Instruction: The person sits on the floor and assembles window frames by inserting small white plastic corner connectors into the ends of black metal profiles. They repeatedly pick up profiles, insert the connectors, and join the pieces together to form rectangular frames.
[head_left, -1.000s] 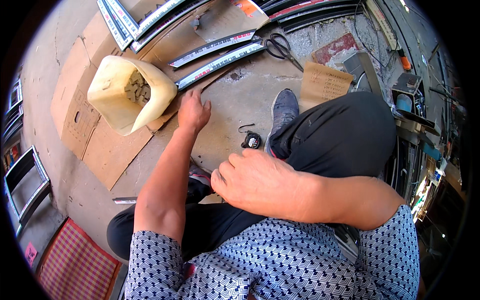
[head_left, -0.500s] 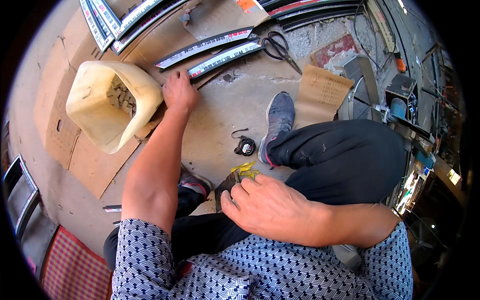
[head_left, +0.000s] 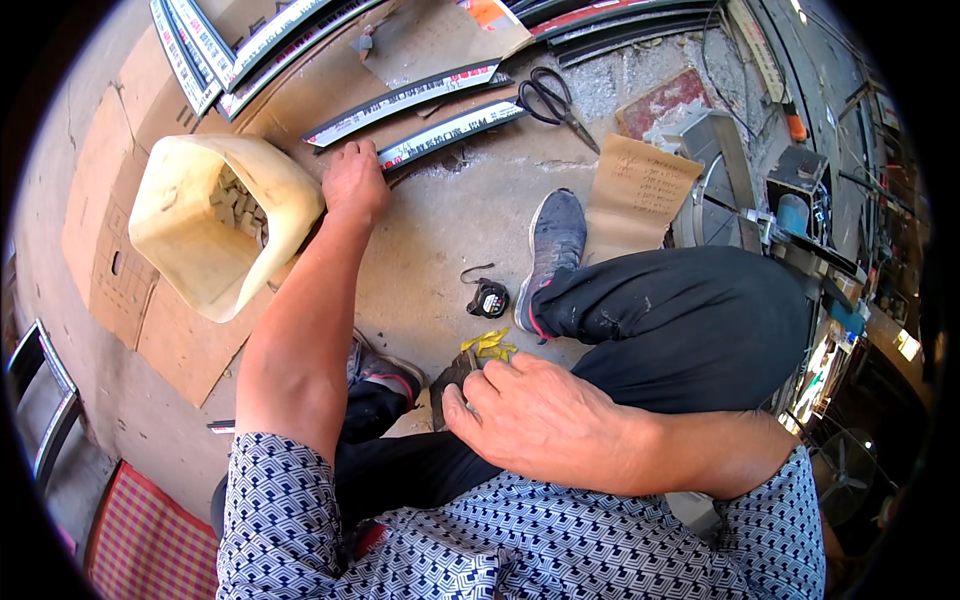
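My left hand (head_left: 355, 182) reaches forward with its fingers curled over the near left end of a pale, printed frame profile strip (head_left: 455, 132) lying on the floor. Just beyond it lies a second, similar strip (head_left: 405, 101). Beside my left wrist, a cream plastic container (head_left: 165, 215), lying open towards me, holds several small tan blocks (head_left: 236, 210). My right hand (head_left: 540, 415) is closed low in front of my lap. Next to its fingers show a dark, flat piece (head_left: 452, 385) and a thin stub; its grasp is mostly hidden.
A black tape measure (head_left: 489, 298) and yellow scraps (head_left: 490, 345) lie between my feet. Dark-handled scissors (head_left: 556, 105) and a written-on cardboard piece (head_left: 642, 185) are ahead right. More profiles (head_left: 290, 45) rest on cardboard at far left. Machinery (head_left: 800, 200) stands at right.
The whole view has shifted slightly. Both hands keep nearly the same places and poses, the left at the strip's end.
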